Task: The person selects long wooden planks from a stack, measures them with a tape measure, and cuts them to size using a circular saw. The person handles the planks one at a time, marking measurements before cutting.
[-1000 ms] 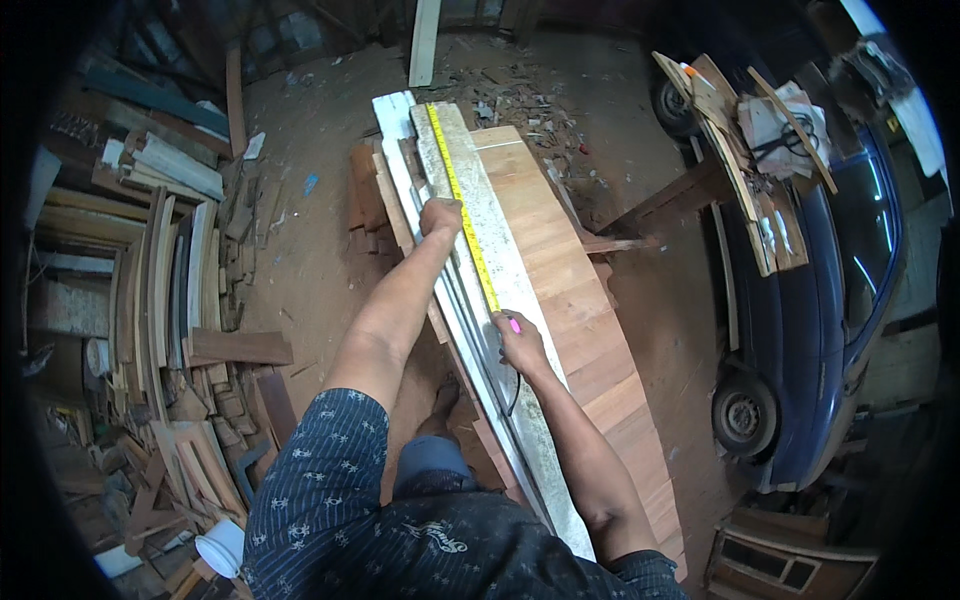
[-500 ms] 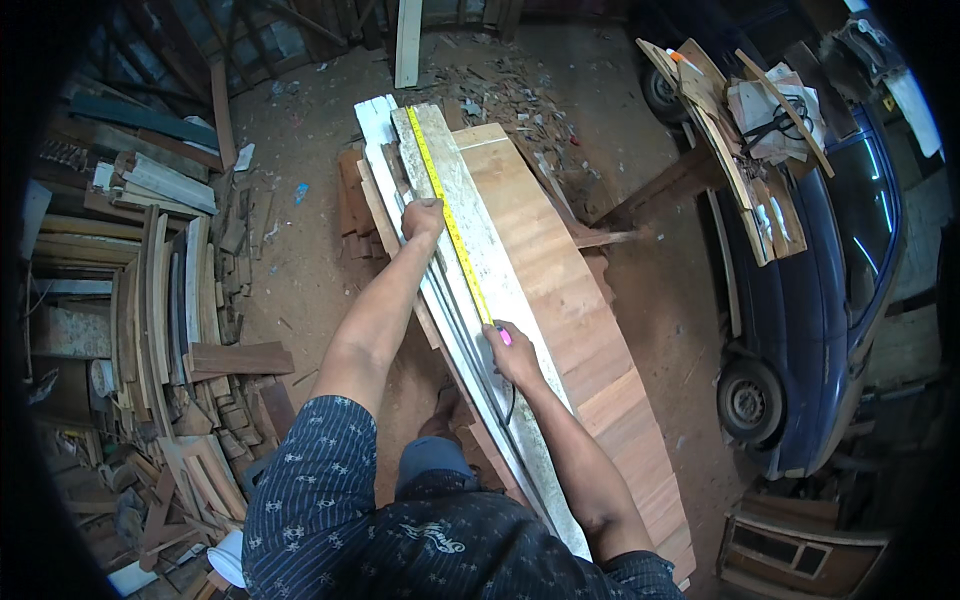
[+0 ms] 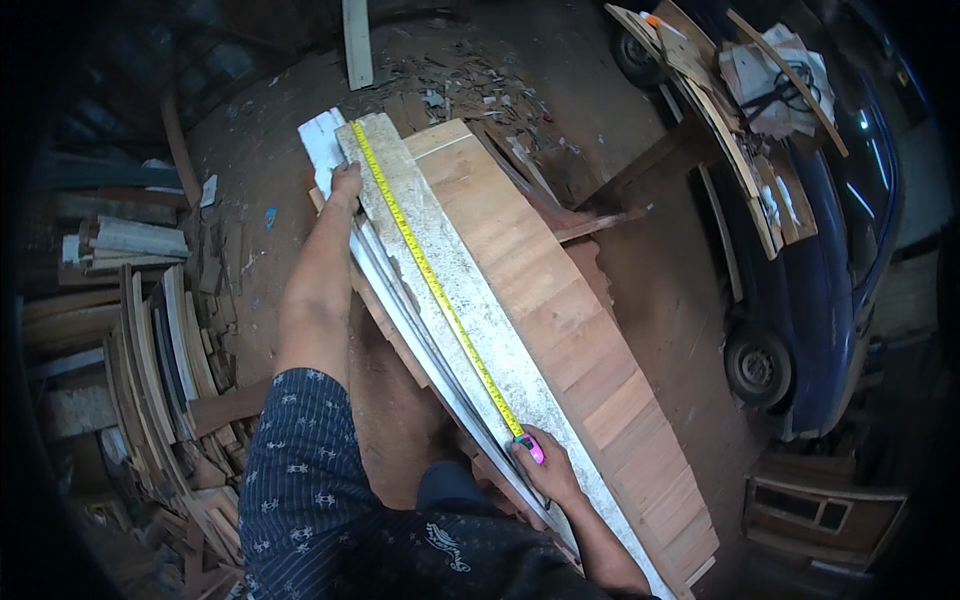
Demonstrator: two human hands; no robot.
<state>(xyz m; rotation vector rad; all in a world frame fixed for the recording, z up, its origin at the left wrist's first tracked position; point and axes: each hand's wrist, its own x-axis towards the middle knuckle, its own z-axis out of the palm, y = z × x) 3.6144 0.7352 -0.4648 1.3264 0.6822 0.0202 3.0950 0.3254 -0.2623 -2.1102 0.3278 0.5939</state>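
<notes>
A long whitish, stained board (image 3: 455, 265) lies lengthwise on the stack in front of me. Along its face runs the yellow blade (image 3: 432, 283) of a tape measure, pulled out nearly to the far end. My right hand (image 3: 556, 477) is closed around the pink tape measure case (image 3: 532, 449), low on the board. Near the far end, my left hand (image 3: 346, 184) grips the board's left edge, its fingers partly hidden. Beside that edge is a white-painted timber (image 3: 322, 140), lying under my left hand's side of the stack.
A wide panel of joined wood strips (image 3: 560, 305) lies right of the board. Wood scraps (image 3: 480, 95) litter the floor beyond. Stacked planks (image 3: 150, 350) stand at left. At right are a raised shelf of boards and papers (image 3: 775, 90) and a blue car (image 3: 825, 310).
My right hand has drawn the tape case back toward me, so more yellow blade shows. My left hand has shifted farther up the board, toward its far end. The view has turned slightly.
</notes>
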